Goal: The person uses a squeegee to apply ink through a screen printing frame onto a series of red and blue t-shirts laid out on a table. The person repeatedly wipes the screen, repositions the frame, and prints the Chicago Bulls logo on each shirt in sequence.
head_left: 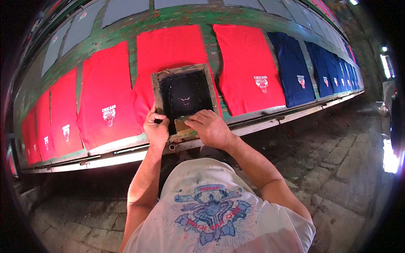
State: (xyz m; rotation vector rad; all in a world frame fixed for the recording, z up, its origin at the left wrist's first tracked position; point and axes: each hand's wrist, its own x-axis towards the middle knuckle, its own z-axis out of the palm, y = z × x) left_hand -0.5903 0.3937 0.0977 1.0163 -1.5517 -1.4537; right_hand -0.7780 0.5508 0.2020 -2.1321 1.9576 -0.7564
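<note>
On the green table (168, 17), red pieces (101, 88) either side of the screen frame (158, 95) are printed; red piece beneath (171, 46) is part-hidden, print state unclear. Frame's long axis is set across the table, far end slightly left. At frame's near end, wooden block (184, 126) is gripped by right hand (209, 127); left hand (156, 128) is curled near-left, hold unclear.

Brown frame (181, 69), black screen (190, 85), white-printed red cloths (247, 63), navy cloths (292, 65)
</note>
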